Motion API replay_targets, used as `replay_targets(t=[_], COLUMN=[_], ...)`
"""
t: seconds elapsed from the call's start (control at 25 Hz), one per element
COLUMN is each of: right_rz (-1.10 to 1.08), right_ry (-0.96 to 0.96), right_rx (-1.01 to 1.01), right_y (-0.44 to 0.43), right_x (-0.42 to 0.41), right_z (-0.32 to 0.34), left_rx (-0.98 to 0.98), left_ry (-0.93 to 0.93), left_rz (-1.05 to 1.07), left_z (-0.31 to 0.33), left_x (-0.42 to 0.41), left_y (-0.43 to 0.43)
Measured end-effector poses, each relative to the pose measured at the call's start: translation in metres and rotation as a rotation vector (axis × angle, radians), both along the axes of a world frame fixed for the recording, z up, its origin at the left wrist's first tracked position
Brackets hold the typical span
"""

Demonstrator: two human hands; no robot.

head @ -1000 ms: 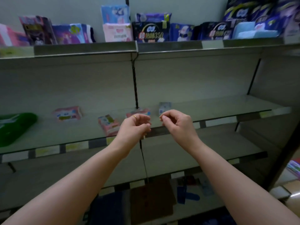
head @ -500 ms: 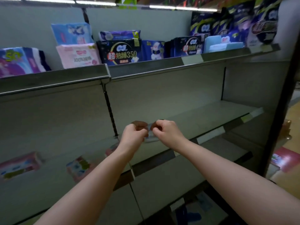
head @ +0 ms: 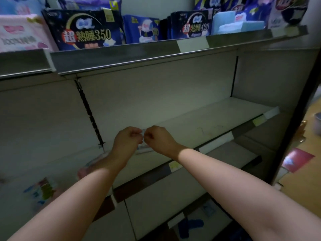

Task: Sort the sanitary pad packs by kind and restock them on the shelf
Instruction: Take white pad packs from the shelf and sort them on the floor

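Left hand (head: 127, 140), right hand (head: 159, 140) together — fingers (head: 137, 132) curled, hold unclear; pale pack (head: 145, 149) between, blurred — axis unreadable.

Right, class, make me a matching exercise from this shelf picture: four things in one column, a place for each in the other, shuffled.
Things
1. pack marked 350
2. pack marked 420
3. pink pack
4. red sheet

Places
A. on the floor, right of the shelving
B. top shelf, far left of the view
C. top shelf, beside the light blue packs
D. top shelf, just right of the pink pack

Pairs: 1-D, 2-C, 3-B, 4-A.
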State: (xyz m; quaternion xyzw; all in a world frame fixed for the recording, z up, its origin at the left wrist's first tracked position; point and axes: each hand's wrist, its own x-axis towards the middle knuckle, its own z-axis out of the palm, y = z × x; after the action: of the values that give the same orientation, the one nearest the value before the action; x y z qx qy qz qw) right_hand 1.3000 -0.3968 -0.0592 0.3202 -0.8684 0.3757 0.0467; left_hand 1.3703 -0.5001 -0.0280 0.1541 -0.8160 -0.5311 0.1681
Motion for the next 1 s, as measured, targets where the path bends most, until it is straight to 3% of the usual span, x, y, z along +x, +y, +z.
replay_targets(t=[0.4, 0.6, 0.84, 1.0], right_rz=[0.085, 0.096, 0.091, 0.062], right_ry=[-0.014, 0.054, 0.171, 0.154], right_rx=[0.468, 0.354, 0.430, 0.368], right_y=[-0.021, -0.021, -0.015, -0.008], right_x=[-0.070, -0.075, -0.076, -0.071], right_z=[-0.055, -0.069, -0.066, -0.061], left_rx=[0.000, 0.014, 0.006, 0.000], left_ry=[-0.057, -0.062, -0.053, -0.037], left_rz=[0.060, 0.044, 0.065, 0.060], left_z=[-0.024, -0.036, -0.038, -0.037], left_x=[-0.054, -0.058, -0.052, -0.043], left_y=[0.009, 0.007, 0.004, 0.000])
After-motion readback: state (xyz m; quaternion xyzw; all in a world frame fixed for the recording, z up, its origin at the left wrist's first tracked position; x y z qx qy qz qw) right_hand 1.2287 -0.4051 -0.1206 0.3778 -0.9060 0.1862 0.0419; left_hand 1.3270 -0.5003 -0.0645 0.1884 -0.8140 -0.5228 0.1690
